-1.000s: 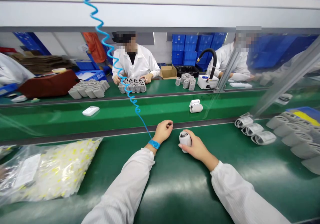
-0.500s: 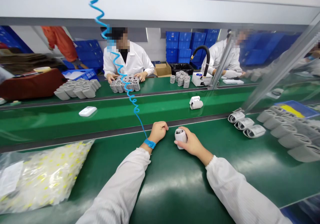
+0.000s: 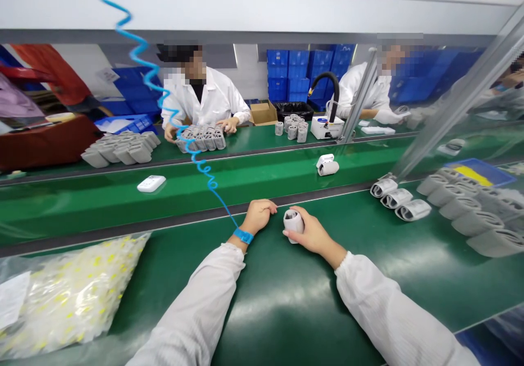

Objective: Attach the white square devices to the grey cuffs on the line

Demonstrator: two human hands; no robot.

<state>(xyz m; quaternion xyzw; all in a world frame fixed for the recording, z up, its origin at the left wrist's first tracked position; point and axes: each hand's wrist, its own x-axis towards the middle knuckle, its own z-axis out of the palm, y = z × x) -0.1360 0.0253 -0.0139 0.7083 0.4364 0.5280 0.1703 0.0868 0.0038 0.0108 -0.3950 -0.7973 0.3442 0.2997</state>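
You are cupping a rolled grey cuff (image 3: 293, 225) in your right hand (image 3: 314, 237), fingers curled around it against the green bench (image 3: 286, 300). Your left hand (image 3: 259, 217) is curling closed just beside it, gripping nothing visible. A blue wrist strap (image 3: 243, 236) is circling that wrist. A plastic bag (image 3: 69, 300) is lying at nine o'clock, three rolled cuffs (image 3: 400, 196) are sitting at two o'clock, and a dark rail (image 3: 164, 221) is running across at twelve o'clock.
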